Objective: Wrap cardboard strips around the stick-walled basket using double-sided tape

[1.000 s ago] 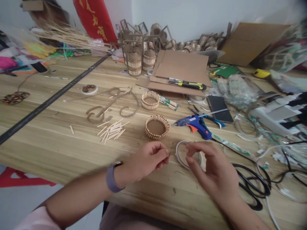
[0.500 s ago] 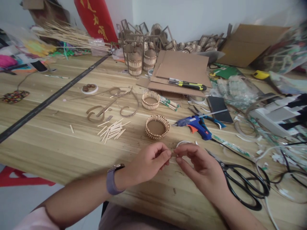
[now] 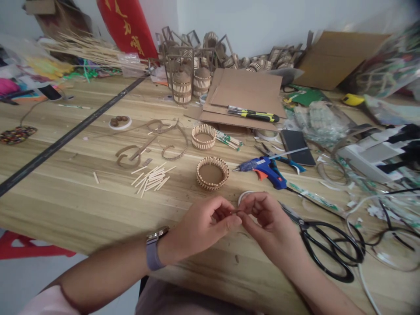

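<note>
My left hand (image 3: pixel 208 225), with a watch at the wrist, is closed in a pinch on a tiny brown piece. My right hand (image 3: pixel 267 223) pinches at the same small piece, fingertips almost touching those of the left. What the piece is cannot be made out. Just beyond my hands stands a round basket of small wooden sticks (image 3: pixel 212 174), with a similar basket (image 3: pixel 203 137) behind it. A white ring (image 3: pixel 243 197) lies partly behind my right fingers. To the right rests a blue glue gun (image 3: pixel 262 168).
Black scissors (image 3: pixel 331 245) lie beside my right forearm. Loose sticks (image 3: pixel 152 178) and curled brown strips (image 3: pixel 127 157) are at the left. Cardboard sheets (image 3: pixel 247 89) with cutters on top lie farther back. Cables and scraps cover the right side.
My fingertips have come closer together around the small piece, and the left thumb has stretched toward the right hand. The whole view has shifted slightly.
</note>
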The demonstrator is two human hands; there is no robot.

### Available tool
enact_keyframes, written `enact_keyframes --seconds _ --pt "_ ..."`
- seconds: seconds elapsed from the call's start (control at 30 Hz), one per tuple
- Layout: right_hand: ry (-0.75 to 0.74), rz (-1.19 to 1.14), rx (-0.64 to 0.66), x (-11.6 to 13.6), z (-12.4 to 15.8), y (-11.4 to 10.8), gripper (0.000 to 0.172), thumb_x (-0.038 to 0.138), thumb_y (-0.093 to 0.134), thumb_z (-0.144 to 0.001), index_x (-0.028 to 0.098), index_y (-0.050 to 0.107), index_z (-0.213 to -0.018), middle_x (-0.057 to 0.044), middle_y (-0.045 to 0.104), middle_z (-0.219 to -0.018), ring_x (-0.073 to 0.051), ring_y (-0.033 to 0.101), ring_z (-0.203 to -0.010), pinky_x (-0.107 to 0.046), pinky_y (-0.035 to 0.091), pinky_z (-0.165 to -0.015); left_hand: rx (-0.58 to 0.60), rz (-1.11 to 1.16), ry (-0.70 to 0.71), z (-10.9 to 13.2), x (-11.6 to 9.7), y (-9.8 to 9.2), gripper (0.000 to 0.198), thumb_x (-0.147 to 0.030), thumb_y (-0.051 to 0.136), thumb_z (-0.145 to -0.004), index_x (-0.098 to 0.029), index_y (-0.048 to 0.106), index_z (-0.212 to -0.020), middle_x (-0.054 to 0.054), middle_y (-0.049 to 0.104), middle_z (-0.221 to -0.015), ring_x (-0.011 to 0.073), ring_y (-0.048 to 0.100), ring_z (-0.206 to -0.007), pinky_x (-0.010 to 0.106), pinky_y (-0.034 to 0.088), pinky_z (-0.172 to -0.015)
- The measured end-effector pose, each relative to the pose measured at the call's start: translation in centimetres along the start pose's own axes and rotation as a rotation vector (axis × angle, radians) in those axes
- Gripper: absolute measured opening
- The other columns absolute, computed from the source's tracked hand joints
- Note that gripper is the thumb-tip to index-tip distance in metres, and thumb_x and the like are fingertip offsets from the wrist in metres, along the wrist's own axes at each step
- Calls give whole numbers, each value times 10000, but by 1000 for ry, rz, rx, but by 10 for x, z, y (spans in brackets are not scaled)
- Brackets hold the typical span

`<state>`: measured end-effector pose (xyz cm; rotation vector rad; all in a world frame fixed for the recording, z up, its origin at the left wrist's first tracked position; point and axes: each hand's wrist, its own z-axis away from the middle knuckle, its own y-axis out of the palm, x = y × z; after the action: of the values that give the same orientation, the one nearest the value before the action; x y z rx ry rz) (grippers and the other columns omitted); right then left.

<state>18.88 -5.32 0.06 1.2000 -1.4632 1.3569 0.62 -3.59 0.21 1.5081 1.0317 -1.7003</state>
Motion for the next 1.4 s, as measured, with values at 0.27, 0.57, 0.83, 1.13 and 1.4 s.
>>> enact_keyframes --seconds 0.27,0.57,0.83,1.13,1.4 --pt "107 -254 137 1 1 -1 172 330 736 -839 249 615 -931 -5 688 -835 -144 678 -755 -264 560 -707 12 189 -135 -6 7 -5 312 -451 590 -923 -163 558 -805 -28 566 -677 94 501 -598 222 383 -556" --pt "214 -406 158 -2 -2 0 281 297 794 -785 249 579 -960 32 675 -773 -110 655 -697 -225 536 -659 44 180 -158 -5 8 -3 295 -444 596 -917 -167 568 -820 -37 548 -661 89 467 -569 221 343 -517" --pt "153 -275 141 3 -1 0 239 158 733 -766 246 529 -853 57 625 -722 -89 541 -626 -179 431 -539 66 77 -41 -2 3 -2 240 -364 610 -918 -165 575 -787 -54 508 -654 79 411 -583 212 328 -536" --pt "191 -322 131 1 1 -1 248 240 729 -805 255 516 -932 39 659 -760 -123 629 -683 -242 503 -621 90 209 -158 -8 5 -6 261 -404 608 -912 -160 591 -822 -20 587 -712 94 508 -612 221 393 -566" --pt "219 -290 136 6 -2 2 267 238 754 -760 239 516 -880 33 621 -739 -114 596 -648 -230 484 -587 114 223 -184 -9 8 -6 284 -426 608 -914 -155 594 -832 -15 598 -711 95 521 -613 221 403 -574"
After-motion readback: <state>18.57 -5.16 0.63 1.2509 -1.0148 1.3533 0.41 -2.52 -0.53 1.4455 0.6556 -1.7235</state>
